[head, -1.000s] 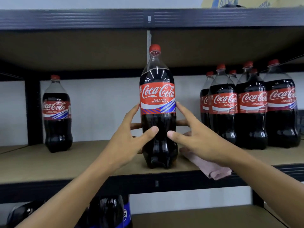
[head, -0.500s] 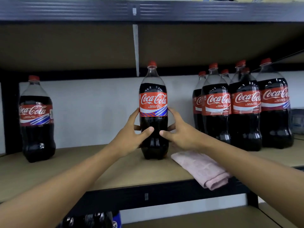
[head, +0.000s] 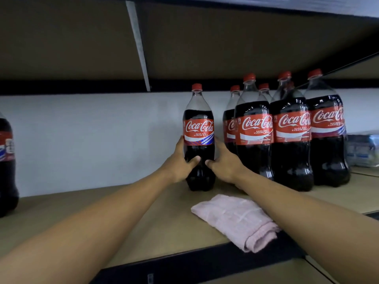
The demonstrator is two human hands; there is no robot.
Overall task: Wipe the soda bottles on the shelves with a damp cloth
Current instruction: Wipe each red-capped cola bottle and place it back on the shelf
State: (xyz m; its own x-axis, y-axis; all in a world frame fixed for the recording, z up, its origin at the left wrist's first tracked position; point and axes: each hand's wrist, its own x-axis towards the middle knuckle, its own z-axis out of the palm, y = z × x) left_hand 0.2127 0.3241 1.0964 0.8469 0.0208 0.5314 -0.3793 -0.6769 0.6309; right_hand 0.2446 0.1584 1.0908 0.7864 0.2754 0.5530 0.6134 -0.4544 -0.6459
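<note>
brown board shelf (head: 102, 218) in a black metal frame, white wall behind | cluster of red-capped plastic cola bottles (head: 291, 140) at right | single upright cola bottle (head: 199, 128) just left of them; left hand (head: 178, 165) and right hand (head: 223, 162) both wrapped round its lower body | folded pale pink cloth (head: 235, 220) lying at the front edge

There are eight soda bottles (head: 254, 130) on the shelf (head: 102, 212). One is the middle bottle (head: 198, 130). One is the left bottle (head: 6, 160), cut off by the edge. The other six stand in a bunch (head: 291, 140) on the right, going by their red caps. There is one pink cloth (head: 231, 218). There are two hands, a left hand (head: 176, 167) and a right hand (head: 225, 162). There is one wrapped pack (head: 363, 148) at the far right.
</note>
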